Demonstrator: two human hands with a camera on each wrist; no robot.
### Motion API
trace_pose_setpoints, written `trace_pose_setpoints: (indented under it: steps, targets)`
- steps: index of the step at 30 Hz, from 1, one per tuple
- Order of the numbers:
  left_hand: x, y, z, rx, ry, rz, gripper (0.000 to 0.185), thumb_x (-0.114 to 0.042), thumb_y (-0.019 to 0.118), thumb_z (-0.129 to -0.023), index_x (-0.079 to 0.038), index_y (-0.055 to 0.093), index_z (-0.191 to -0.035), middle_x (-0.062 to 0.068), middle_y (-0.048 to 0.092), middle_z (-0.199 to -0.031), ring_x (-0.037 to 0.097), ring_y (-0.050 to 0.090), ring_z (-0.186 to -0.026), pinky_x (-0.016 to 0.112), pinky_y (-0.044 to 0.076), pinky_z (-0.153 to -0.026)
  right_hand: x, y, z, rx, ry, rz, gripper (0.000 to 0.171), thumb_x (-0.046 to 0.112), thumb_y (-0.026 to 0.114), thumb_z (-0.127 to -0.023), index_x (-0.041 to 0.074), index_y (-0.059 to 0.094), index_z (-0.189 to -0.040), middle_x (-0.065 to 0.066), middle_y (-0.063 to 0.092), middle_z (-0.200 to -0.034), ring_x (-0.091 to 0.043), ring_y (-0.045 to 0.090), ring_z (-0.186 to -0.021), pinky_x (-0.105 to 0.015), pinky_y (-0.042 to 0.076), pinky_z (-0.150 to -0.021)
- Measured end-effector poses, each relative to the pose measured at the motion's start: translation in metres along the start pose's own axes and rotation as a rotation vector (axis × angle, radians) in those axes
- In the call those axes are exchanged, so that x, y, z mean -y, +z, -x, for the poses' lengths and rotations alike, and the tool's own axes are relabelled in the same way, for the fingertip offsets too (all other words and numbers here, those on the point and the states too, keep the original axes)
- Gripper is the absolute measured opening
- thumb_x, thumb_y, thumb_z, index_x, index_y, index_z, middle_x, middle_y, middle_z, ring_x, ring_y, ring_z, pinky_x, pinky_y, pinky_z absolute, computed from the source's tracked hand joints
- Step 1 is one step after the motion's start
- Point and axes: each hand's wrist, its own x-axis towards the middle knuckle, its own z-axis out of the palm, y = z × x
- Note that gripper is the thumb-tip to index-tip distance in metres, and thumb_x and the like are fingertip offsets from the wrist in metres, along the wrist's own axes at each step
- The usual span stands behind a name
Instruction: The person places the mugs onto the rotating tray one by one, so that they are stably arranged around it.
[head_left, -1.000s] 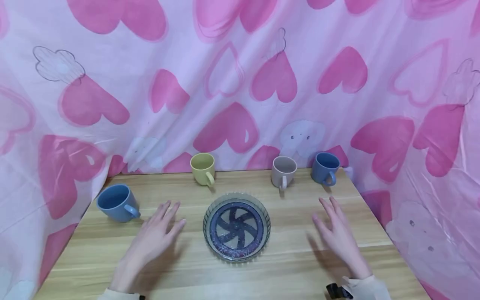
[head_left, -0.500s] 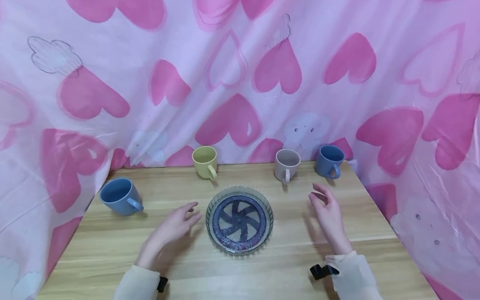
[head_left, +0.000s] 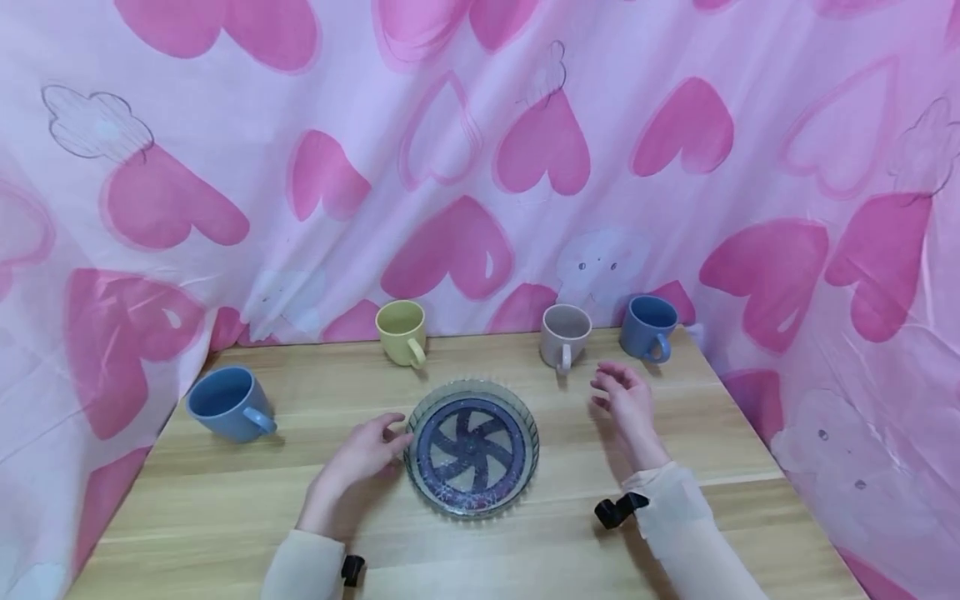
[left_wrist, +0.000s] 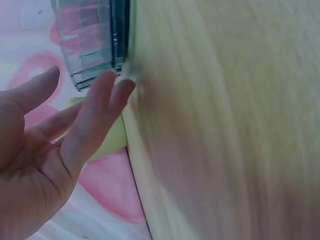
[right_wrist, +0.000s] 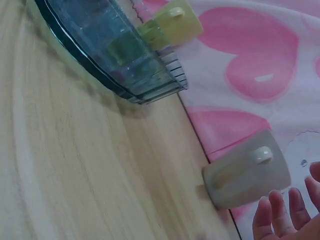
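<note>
A light wooden tabletop (head_left: 225, 500) carries a glass dish (head_left: 472, 450) near its centre, a yellow mug (head_left: 401, 332), beige mug (head_left: 564, 334) and blue mug (head_left: 648, 327) along the far edge (another blue mug (head_left: 225, 404) at the left edge).

A round, ribbed glass dish (head_left: 472, 446) with a dark pinwheel pattern sits flat at the wooden table's middle.
</note>
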Motion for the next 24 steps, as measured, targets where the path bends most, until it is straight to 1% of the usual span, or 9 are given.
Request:
trace_pose_setpoints:
  steps: [3,4,7,9,11,13,16,21,24]
  targets:
    - [0.006,0.002,0.002,0.042,-0.014,0.087,0.05,-0.017,0.056,-0.086,0.002,0.037,-0.128,0.017,0.06,-0.092,0.027,0.06,-0.062,0.035,0.052,-0.054,0.009,0.017,0.006,-0.015,0.083,0.074,0.043,0.026,0.064,-0.08,0.005,0.052,-0.115,-0.005,0.056,-0.102,-0.017,0.056,-0.089,-0.033,0.05,-0.069]
    - [0.007,0.002,0.002,0.06,-0.011,0.133,0.049,-0.015,0.056,-0.086,0.003,0.037,-0.128,0.019,0.059,-0.092,0.029,0.06,-0.062,0.037,0.052,-0.053,0.007,0.019,0.002,-0.035,0.102,0.119,0.049,0.03,0.065,-0.078,0.005,0.05,-0.117,-0.003,0.055,-0.102,-0.018,0.055,-0.091,-0.034,0.05,-0.071]
    - [0.008,0.003,0.002,0.116,0.004,0.213,0.049,-0.013,0.054,-0.087,0.005,0.034,-0.128,0.022,0.057,-0.09,0.033,0.06,-0.063,0.04,0.052,-0.055,0.014,0.031,0.004,-0.043,0.107,0.18,0.047,0.025,0.063,-0.079,0.002,0.047,-0.117,-0.003,0.054,-0.097,-0.024,0.054,-0.092,-0.039,0.048,-0.076]
    - [0.007,0.004,0.0,0.138,0.011,0.216,0.05,-0.012,0.054,-0.086,0.006,0.033,-0.128,0.022,0.057,-0.088,0.033,0.06,-0.063,0.04,0.052,-0.056,0.02,0.036,0.004,-0.052,0.086,0.211,0.042,0.018,0.062,-0.08,-0.001,0.047,-0.114,-0.005,0.052,-0.094,-0.025,0.053,-0.086,-0.043,0.047,-0.075]
    - [0.006,0.006,-0.001,0.15,0.008,0.216,0.05,-0.011,0.054,-0.086,0.007,0.033,-0.128,0.021,0.057,-0.087,0.032,0.06,-0.062,0.039,0.052,-0.057,0.023,0.038,0.005,-0.051,0.073,0.245,0.037,0.016,0.062,-0.08,-0.001,0.049,-0.11,-0.007,0.051,-0.093,-0.024,0.053,-0.081,-0.043,0.047,-0.073]
    - [0.005,0.007,-0.002,0.136,0.008,0.215,0.046,-0.008,0.053,-0.086,0.007,0.036,-0.126,0.021,0.057,-0.086,0.03,0.06,-0.062,0.039,0.052,-0.058,0.024,0.038,0.001,-0.045,0.068,0.267,0.035,0.018,0.064,-0.079,0.002,0.051,-0.108,-0.007,0.051,-0.093,-0.022,0.052,-0.077,-0.04,0.048,-0.07]
    - [0.005,0.007,-0.003,0.122,0.009,0.234,0.041,-0.003,0.051,-0.086,0.008,0.038,-0.123,0.021,0.057,-0.086,0.028,0.06,-0.063,0.039,0.052,-0.059,0.024,0.039,-0.006,-0.029,0.072,0.302,0.039,0.027,0.067,-0.077,0.006,0.052,-0.107,-0.007,0.051,-0.095,-0.022,0.051,-0.074,-0.037,0.048,-0.066]
    - [0.007,0.006,-0.001,0.141,0.009,0.254,0.038,0.001,0.049,-0.086,0.013,0.038,-0.121,0.021,0.059,-0.083,0.028,0.06,-0.061,0.038,0.052,-0.058,0.021,0.049,-0.013,-0.017,0.056,0.36,0.04,0.028,0.069,-0.075,0.004,0.052,-0.102,-0.007,0.052,-0.09,-0.021,0.051,-0.069,-0.034,0.048,-0.058]
    - [0.007,0.004,0.001,0.137,0.01,0.251,0.037,0.002,0.049,-0.086,0.014,0.038,-0.12,0.02,0.06,-0.082,0.028,0.06,-0.06,0.038,0.052,-0.057,0.017,0.057,-0.014,-0.016,0.043,0.369,0.04,0.029,0.07,-0.074,0.003,0.052,-0.098,-0.007,0.053,-0.087,-0.021,0.051,-0.068,-0.032,0.048,-0.055]
